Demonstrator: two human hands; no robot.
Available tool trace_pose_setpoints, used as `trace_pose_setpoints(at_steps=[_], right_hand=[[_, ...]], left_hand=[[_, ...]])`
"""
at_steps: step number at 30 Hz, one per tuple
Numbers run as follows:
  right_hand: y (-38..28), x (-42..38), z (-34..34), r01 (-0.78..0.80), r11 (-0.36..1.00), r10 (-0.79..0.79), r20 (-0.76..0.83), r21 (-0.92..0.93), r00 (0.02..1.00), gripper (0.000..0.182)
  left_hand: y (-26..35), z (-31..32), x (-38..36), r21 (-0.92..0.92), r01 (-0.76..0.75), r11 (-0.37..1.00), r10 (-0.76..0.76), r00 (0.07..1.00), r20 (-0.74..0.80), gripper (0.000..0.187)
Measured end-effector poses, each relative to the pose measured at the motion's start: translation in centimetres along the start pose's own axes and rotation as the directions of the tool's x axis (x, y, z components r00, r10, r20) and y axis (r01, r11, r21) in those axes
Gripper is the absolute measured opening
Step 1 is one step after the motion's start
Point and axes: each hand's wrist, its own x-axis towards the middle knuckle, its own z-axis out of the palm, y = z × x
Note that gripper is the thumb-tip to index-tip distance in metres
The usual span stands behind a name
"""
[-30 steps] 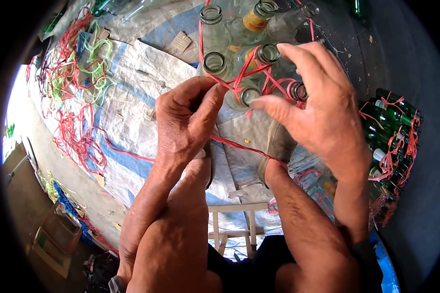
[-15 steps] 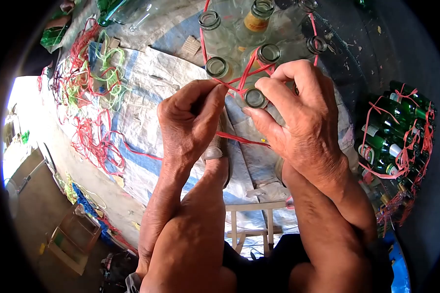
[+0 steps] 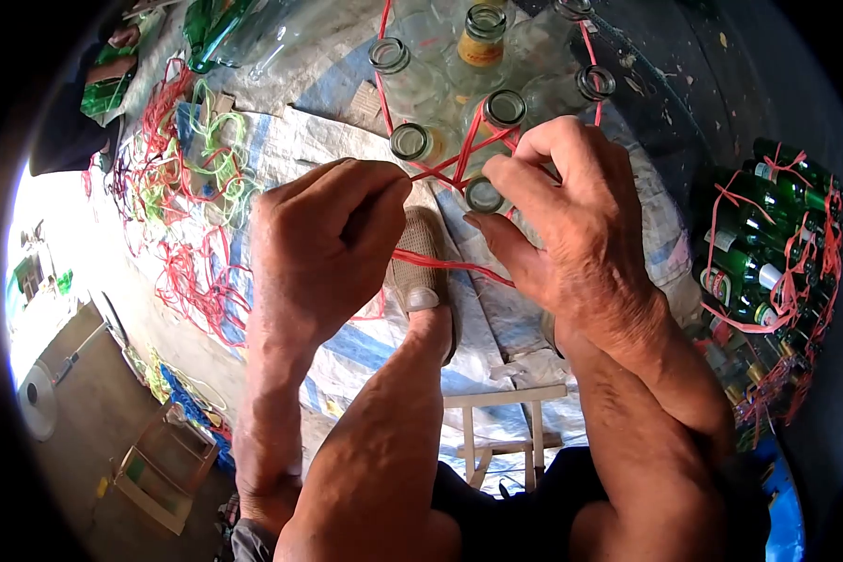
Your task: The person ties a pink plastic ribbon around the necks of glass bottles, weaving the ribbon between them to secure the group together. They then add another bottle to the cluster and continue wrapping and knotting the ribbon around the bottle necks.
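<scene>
Several clear glass bottles (image 3: 485, 195) stand upright in a group before me, with red plastic string (image 3: 473, 148) crossing between their necks and running around the outside. My left hand (image 3: 332, 234) is closed in a pinch on the string, left of the nearest bottle, pulling it taut. My right hand (image 3: 571, 211) is curled at that bottle's mouth, thumb and forefinger on either side of its neck. The other right fingers are partly hidden. A loose red strand passes below both hands, over my left shoe (image 3: 421, 262). One bottle at the back carries a yellow label.
Tangled red and green string (image 3: 201, 178) lies on the woven sheet (image 3: 318, 140) at left. At right lies a tied bundle of green bottles (image 3: 749, 225). A small wooden stool (image 3: 506, 397) stands between my legs. Part of another person shows at upper left.
My left hand has moved left and slightly down, away from the bottles, drawing the string out. My right hand stays at the nearest bottle. The view has shifted slightly.
</scene>
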Motion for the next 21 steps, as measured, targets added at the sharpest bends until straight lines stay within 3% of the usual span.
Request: trace_pose_setpoints(at_steps=[3, 6, 10, 14, 21], right_hand=[[0.1, 0.0, -0.1, 0.012, 0.999, -0.012, 0.0, -0.032, 1.0, 0.03], [-0.1, 0.2, -0.5, 0.03, 0.998, -0.03, -0.004, -0.059, 1.0, 0.041], [0.0, 0.1, -0.3, 0.019, 0.998, -0.019, 0.006, -0.057, 1.0, 0.035], [0.2, -0.1, 0.2, 0.023, 0.999, -0.024, -0.016, -0.044, 1.0, 0.027], [0.0, 0.0, 0.0, 0.001, 1.0, 0.0, 0.004, -0.03, 1.0, 0.03]], left_hand=[[0.0, -1.1, 1.4, 0.073, -0.139, 0.988, 0.133, 0.987, 0.09, 0.006], [0.3, -1.6, 3.1, 0.135, -0.301, 0.944, 0.281, 0.948, 0.15, 0.005], [0.5, -2.1, 5.2, 0.228, -0.43, 0.874, 0.378, 0.895, 0.238, 0.006], [0.4, -2.3, 7.2, 0.251, -0.5, 0.829, 0.418, 0.852, 0.316, 0.005], [-1.8, -2.0, 9.6, 0.172, -0.374, 0.911, 0.287, 0.877, 0.386, 0.012]])
